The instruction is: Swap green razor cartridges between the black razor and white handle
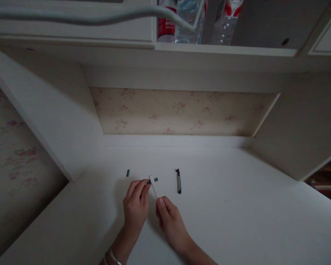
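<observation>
My left hand pinches one end of a black-and-green razor blade cartridge. In my right hand, fingers closed around its lower end, is a slim white toothbrush-like stick. Its wider upper end lies across the cartridge; the side facing away is hidden, so I cannot tell if it has bristles. A second, similar razor cartridge lies on the white desktop, left of and beyond my left hand. To the right of the stick rests a black razor handle without a cartridge on it.
White side panels flank the desktop on both sides. Floral wallpaper shows behind it. Overhead, an open shelf holds several plastic bottles, and a pale curved bar crosses in front of the cabinet.
</observation>
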